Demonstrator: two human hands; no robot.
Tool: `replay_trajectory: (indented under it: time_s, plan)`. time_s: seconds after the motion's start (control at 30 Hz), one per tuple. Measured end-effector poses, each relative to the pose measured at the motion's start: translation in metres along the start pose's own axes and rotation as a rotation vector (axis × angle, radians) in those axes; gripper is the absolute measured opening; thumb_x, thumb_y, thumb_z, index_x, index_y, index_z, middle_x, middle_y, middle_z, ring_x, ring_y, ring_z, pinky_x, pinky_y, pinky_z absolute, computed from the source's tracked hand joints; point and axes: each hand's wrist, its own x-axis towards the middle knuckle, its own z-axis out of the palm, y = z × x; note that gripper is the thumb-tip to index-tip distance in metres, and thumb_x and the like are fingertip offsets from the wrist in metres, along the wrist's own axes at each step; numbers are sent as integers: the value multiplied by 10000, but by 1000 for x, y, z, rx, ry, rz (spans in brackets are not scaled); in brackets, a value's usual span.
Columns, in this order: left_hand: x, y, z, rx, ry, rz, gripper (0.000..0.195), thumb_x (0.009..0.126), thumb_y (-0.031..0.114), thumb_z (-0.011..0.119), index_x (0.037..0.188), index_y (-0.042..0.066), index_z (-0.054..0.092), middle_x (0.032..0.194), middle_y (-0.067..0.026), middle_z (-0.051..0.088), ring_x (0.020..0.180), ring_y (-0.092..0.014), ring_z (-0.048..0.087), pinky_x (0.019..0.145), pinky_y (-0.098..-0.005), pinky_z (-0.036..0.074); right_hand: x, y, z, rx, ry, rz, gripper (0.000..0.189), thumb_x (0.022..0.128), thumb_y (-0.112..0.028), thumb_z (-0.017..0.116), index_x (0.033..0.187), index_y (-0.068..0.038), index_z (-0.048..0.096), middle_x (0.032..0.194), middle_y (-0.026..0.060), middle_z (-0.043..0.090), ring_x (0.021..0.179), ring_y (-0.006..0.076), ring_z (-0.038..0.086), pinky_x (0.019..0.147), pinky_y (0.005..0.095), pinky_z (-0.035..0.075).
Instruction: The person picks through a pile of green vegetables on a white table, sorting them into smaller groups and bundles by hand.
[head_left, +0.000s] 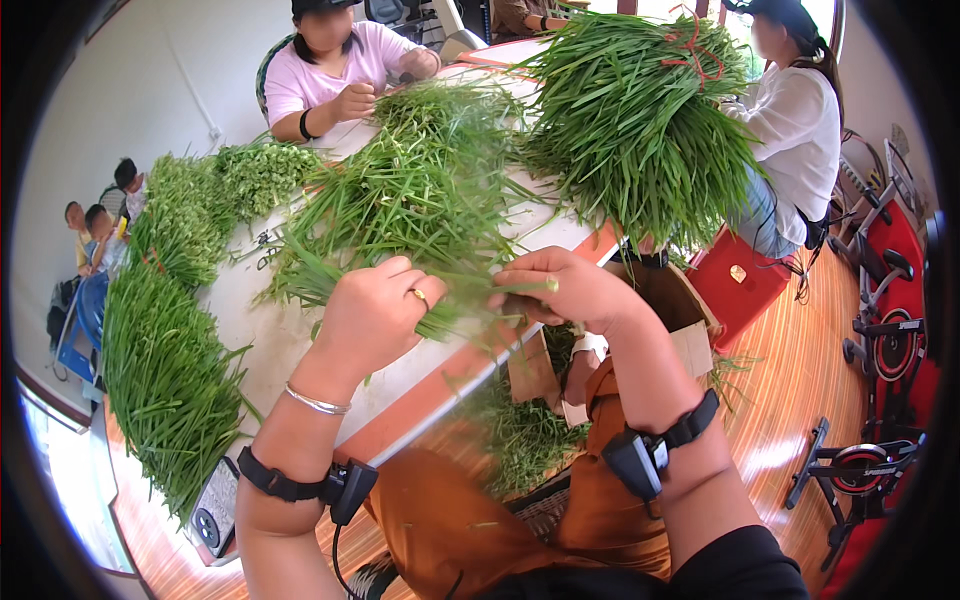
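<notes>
Above the table's near edge, my left hand (382, 307), with a ring on one finger, closes around a small bunch of green garlic chives (442, 319). To its right, my right hand (566, 289) pinches a green stalk (525, 286) between thumb and fingers, its pale cut end pointing right. The space between the hands is blurred. Just beyond them, a loose heap of chives (405, 202) spreads across the white table (247, 315). A large bundle of chives (637, 127), tied with red string (694, 60), stands at the far right of the table.
Bundled chives (172, 367) and budded stalks (187, 195) line the table's left side, near a phone (215, 510). Below the edge are a cardboard box (536, 371) and trimmings (525, 442). Two people (330, 67) (795, 127) sit around the table. Exercise bikes (859, 465) stand right.
</notes>
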Motion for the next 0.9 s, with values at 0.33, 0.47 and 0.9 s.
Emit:
replay_trajectory:
  time_s: [0.33,0.47,0.9]
  plan:
    - [2,4,-4,35,-53,71,219,536,-11,604,721,103,571,629,2,496,641,-180,523,493,-305,440,1,2,-20,-57,-187,120,298,923,-226,472,885,21,636,749,143,685,416,54,416,368,177,293]
    - [2,4,-6,98,-90,79,83,642,73,566,718,104,555,655,6,524,676,-151,538,517,-274,468,-1,7,-16,-111,-174,111,315,913,-251,482,903,18,645,747,118,688,432,58,438,373,187,312]
    - [-2,-1,-3,-28,143,-228,538,562,-86,570,1062,99,640,695,-48,542,677,-238,521,576,-335,454,6,21,4,-390,-179,-46,294,902,-274,531,952,-10,652,701,55,611,598,102,517,539,264,404]
